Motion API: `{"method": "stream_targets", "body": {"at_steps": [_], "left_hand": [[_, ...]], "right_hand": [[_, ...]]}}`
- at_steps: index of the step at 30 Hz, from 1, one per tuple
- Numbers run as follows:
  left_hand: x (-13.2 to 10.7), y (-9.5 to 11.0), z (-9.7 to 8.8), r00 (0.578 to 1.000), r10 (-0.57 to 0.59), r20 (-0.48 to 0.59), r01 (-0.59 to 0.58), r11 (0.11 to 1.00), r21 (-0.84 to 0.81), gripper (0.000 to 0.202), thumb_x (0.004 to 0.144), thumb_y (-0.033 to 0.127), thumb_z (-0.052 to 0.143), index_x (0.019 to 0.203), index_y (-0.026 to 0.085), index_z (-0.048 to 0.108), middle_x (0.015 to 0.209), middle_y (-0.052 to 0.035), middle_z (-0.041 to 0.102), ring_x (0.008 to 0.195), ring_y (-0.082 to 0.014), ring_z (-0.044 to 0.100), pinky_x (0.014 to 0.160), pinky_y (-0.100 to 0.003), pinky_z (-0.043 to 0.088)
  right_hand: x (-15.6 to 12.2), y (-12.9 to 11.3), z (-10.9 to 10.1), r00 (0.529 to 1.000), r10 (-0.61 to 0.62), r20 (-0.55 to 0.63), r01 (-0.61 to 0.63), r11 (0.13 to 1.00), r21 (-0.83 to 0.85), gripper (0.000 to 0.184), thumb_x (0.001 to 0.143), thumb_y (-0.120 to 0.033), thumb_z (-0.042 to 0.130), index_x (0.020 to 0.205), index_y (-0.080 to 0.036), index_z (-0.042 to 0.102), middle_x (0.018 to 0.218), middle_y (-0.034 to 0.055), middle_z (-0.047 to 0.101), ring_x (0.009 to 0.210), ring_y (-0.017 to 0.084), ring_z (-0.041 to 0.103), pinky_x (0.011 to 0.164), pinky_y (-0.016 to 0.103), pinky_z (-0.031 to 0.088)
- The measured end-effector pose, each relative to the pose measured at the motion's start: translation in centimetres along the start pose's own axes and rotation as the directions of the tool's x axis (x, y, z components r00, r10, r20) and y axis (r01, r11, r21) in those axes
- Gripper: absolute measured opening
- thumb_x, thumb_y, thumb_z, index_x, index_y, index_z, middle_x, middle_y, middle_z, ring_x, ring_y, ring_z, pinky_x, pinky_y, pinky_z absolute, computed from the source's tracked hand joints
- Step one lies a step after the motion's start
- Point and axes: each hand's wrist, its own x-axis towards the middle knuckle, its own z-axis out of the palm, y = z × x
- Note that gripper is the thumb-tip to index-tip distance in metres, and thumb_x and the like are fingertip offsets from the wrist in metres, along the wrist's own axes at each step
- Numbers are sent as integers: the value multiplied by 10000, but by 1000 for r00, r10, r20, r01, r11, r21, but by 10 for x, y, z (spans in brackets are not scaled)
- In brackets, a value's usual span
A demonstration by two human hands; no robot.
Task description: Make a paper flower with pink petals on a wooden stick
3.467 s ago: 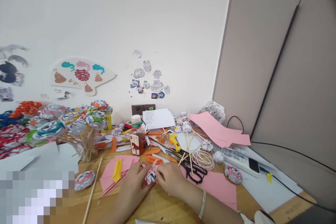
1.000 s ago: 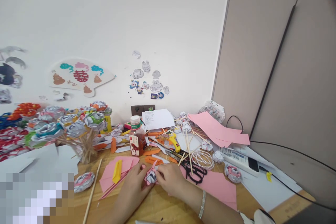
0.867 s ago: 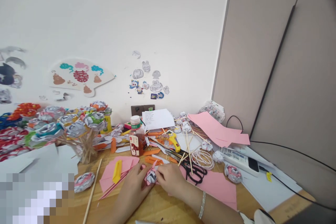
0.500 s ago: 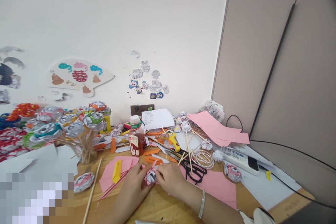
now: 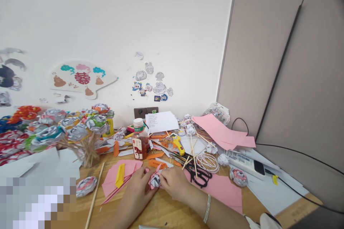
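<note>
A small folded paper flower [image 5: 155, 181], white with dark print and pink strips, is held between both hands above the wooden table. My left hand [image 5: 139, 185] grips its left side, thumb and fingers closed around it. From the right, my right hand [image 5: 173, 183] pinches the flower's edge; the fingertips are partly hidden. Just left of my left hand lie pink paper sheets [image 5: 110, 182] with a folded yellow strip [image 5: 120, 175] on top. Beyond my right hand are black-handled scissors [image 5: 201, 179] on more pink paper [image 5: 224, 191].
Paper flowers on sticks [image 5: 77, 132] crowd the left. A bottle [image 5: 139, 143] stands behind my hands. A yellow glue gun [image 5: 178, 145], bead strings [image 5: 208, 162] and a power strip [image 5: 245, 162] lie to the right. One wooden stick [image 5: 94, 196] and a finished-looking flower [image 5: 86, 186] lie left.
Almost nothing differs. Both hands stay on the paper flower in nearly the same pose, and the view has shifted very slightly.
</note>
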Motion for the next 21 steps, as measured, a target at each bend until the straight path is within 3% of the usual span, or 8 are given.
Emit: {"method": "stream_targets", "body": {"at_steps": [21], "left_hand": [[0, -1, -1, 999, -14, 40, 15, 1000, -19, 298, 704, 189, 603, 998, 234, 624, 940, -69, 610, 879, -236, 597, 754, -357, 507]], "right_hand": [[1, -2, -5, 999, -40, 31, 42, 997, -69, 232, 873, -199, 426, 757, -175, 626, 736, 28, 688, 632, 146, 588, 567, 245, 337]]}}
